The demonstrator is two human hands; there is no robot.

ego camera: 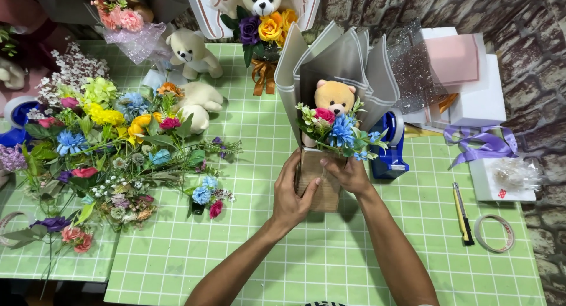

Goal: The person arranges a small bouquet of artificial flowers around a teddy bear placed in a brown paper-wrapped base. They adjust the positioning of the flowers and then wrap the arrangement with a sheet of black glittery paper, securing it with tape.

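A bouquet (333,126) lies on the green gridded mat (330,259): an orange teddy bear with blue, pink and white flowers, wrapped in grey paper sheets (348,64). Its lower stem part is covered in brown burlap (321,191). My left hand (292,194) grips the burlap from the left side. My right hand (351,173) holds it from the right, just under the flowers. Both hands close around the burlap wrap.
A heap of loose artificial flowers (106,147) covers the left. White teddy bears (191,52) and another bear bouquet (265,23) stand at the back. A blue tape dispenser (389,150), purple ribbon (483,144), a utility knife (463,214) and a tape roll (494,232) lie right.
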